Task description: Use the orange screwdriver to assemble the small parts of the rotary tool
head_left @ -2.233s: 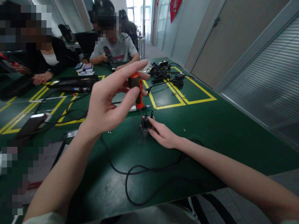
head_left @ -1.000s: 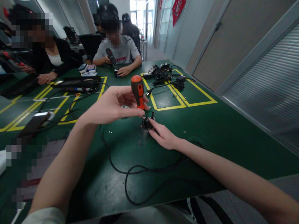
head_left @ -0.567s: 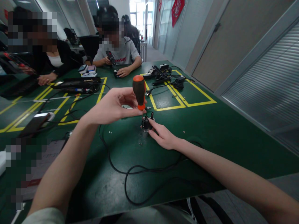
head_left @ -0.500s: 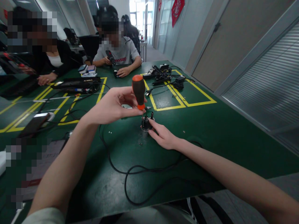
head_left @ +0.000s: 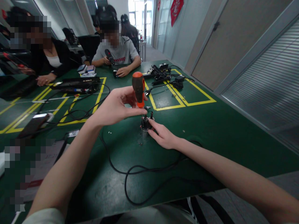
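My left hand point(head_left: 114, 107) pinches the lower end of an upright screwdriver with an orange-and-black handle point(head_left: 138, 88). Its thin shaft points down into a small black plug-like part point(head_left: 145, 122) standing on the green table point(head_left: 210, 130). My right hand point(head_left: 163, 137) rests on the table, its fingertips pressed against the side of that part to hold it steady. A black cable point(head_left: 140, 171) loops across the table in front of both arms.
Yellow tape lines point(head_left: 187, 101) mark boxes on the table. A heap of black plugs and cables point(head_left: 165, 74) lies at the far end. A phone point(head_left: 32, 124) and papers point(head_left: 39, 168) lie at left. Two other people sit across; one holds a black tool point(head_left: 108, 56).
My left hand slid from a grip over the handle's top down to a pinch at its lower end, and the handle has turned between the fingers. My right hand stayed on the part.
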{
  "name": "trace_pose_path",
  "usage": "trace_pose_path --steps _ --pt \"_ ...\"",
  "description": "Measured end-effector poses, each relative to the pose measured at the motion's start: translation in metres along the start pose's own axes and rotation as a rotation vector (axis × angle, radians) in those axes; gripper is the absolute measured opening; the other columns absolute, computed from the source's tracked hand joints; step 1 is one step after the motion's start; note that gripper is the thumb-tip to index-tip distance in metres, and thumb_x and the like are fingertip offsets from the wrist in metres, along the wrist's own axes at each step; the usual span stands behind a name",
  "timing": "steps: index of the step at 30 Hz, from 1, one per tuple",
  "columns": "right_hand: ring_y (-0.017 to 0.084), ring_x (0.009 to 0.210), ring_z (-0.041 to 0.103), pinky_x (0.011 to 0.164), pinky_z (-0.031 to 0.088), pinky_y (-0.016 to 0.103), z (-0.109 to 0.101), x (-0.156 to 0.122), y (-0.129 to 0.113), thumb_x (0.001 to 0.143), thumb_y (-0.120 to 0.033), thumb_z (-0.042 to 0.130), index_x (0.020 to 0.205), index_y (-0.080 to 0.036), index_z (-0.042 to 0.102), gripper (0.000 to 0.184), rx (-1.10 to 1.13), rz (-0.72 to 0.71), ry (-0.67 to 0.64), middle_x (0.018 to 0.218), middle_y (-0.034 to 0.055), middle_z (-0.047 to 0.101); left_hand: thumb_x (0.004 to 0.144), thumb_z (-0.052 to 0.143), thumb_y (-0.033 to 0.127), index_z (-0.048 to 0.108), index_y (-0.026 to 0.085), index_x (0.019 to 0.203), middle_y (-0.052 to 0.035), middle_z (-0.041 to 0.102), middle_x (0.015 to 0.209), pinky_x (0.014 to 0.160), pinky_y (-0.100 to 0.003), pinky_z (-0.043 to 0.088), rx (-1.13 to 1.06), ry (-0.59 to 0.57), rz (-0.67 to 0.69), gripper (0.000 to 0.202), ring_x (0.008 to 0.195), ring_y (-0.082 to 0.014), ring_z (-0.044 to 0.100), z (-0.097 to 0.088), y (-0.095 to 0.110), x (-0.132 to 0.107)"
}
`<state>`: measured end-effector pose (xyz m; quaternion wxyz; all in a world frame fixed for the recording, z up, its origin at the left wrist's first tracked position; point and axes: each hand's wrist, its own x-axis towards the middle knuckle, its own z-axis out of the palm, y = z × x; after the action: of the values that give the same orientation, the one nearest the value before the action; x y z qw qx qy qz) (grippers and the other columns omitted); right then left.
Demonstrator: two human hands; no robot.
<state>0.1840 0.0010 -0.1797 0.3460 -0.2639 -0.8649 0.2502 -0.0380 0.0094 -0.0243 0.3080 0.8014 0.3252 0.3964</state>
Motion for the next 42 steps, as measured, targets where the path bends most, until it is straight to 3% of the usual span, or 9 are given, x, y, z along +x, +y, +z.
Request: trace_pose_path --steps 17,27,32,35,38,42 --pt "0.03 0.121 0.07 0.105 0.057 0.052 0.0 0.0 0.0 0.108 -0.026 0.042 0.162 -0.016 0.033 0.056 0.012 0.006 -0.008 0.142 0.0191 0.066 0.076 0.082 0.016 0.075 0.015 0.11 -0.0019 0.08 0.085 0.071 -0.022 0.064 -0.118 -0.123 -0.166 0.035 0.072 -0.0133 0.076 -0.007 0.006 0.0" --pt "0.031 0.123 0.069 0.103 0.058 0.053 0.001 0.0 0.001 0.107 -0.025 0.041 0.16 -0.016 0.034 0.054 -0.011 -0.008 0.001 0.142 0.0199 0.066 0.066 0.091 0.022 0.076 0.014 0.1 -0.0004 0.077 0.085 0.068 -0.019 0.059 -0.01 -0.001 -0.04 0.038 0.072 -0.0104 0.069 -0.001 0.001 0.0" --pt "0.031 0.123 0.069 0.103 0.058 0.053 0.0 0.001 0.0 0.107 -0.025 0.042 0.16 -0.017 0.034 0.053 0.009 -0.01 0.001 0.143 0.0189 0.066 0.068 0.092 0.035 0.075 0.013 0.102 -0.0021 0.076 0.09 0.068 -0.02 0.058 0.069 0.042 0.025 0.044 0.073 -0.0107 0.067 0.004 0.0 0.0" --pt "0.031 0.123 0.069 0.103 0.058 0.054 0.0 0.001 0.0 0.107 -0.026 0.042 0.161 -0.018 0.034 0.054 0.009 -0.003 0.0 0.143 0.0191 0.066 0.069 0.092 0.034 0.073 0.014 0.106 -0.0018 0.075 0.092 0.068 -0.019 0.058 0.084 0.049 0.032 0.046 0.072 -0.0097 0.067 0.006 0.002 -0.001" --pt "0.032 0.123 0.069 0.103 0.058 0.054 0.0 0.0 0.001 0.107 -0.025 0.041 0.161 -0.017 0.033 0.055 0.002 -0.005 -0.001 0.143 0.0195 0.065 0.07 0.091 0.028 0.072 0.015 0.109 -0.0006 0.075 0.087 0.067 -0.019 0.06 0.028 0.025 -0.014 0.046 0.071 -0.0104 0.069 0.005 0.004 -0.001" --pt "0.032 0.124 0.068 0.104 0.058 0.055 0.0 0.0 0.001 0.108 -0.025 0.042 0.163 -0.018 0.031 0.056 -0.01 -0.008 -0.001 0.143 0.0188 0.065 0.073 0.087 0.022 0.069 0.016 0.115 -0.0001 0.076 0.08 0.061 -0.021 0.062 -0.112 -0.092 -0.12 0.045 0.063 -0.0128 0.073 0.0 0.005 -0.001"
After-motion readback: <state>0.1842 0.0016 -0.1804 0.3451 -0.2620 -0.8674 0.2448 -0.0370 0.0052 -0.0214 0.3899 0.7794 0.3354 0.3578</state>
